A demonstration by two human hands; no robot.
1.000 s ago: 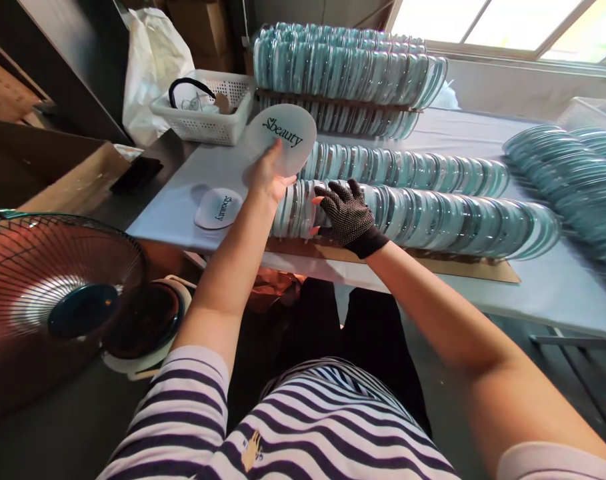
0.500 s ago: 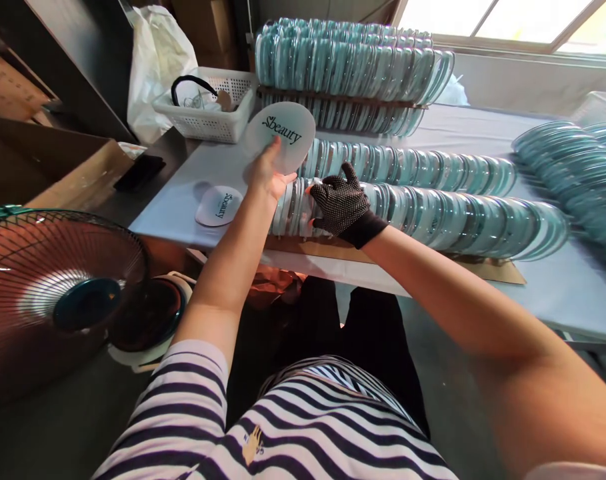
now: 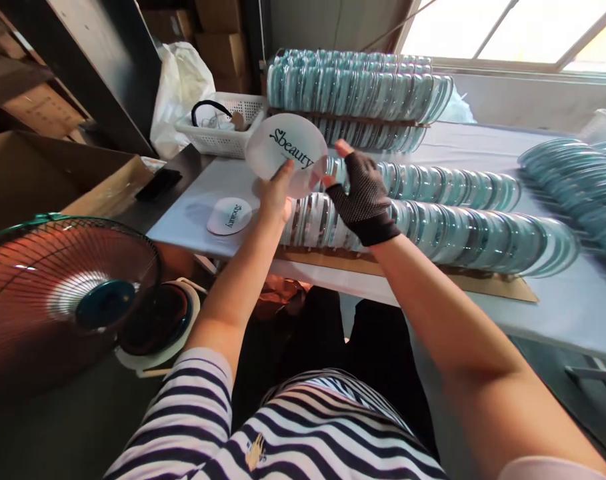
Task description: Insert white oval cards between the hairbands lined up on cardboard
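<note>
My left hand [image 3: 277, 193] grips a rounded white disc printed "Sbeauty" [image 3: 285, 148] by its lower edge, thumb on the printed face and the other fingers mostly hidden behind. A black dotted glove with bare fingertips covers my right hand [image 3: 359, 190]. Its fingers are spread at the disc's right edge; whether a fingertip touches the disc is unclear. Below my right hand stands the front row of clear, glass-like discs [image 3: 433, 233] on edge. A smaller white "Sbeauty" piece [image 3: 229, 217] lies flat on the white-covered table [image 3: 183, 220], left of my left forearm.
A white basket [image 3: 217, 141] holding a black band and small items stands at the back left. More clear discs are stacked behind [image 3: 363, 93] and at the far right [image 3: 573, 180]. A large fan [image 3: 105, 303] and an open cardboard box [image 3: 57, 173] are on the left.
My right hand has risen from above the front row to the edge of the white disc, its fingers spreading. My left hand still holds the disc. The whole view has shifted slightly.
</note>
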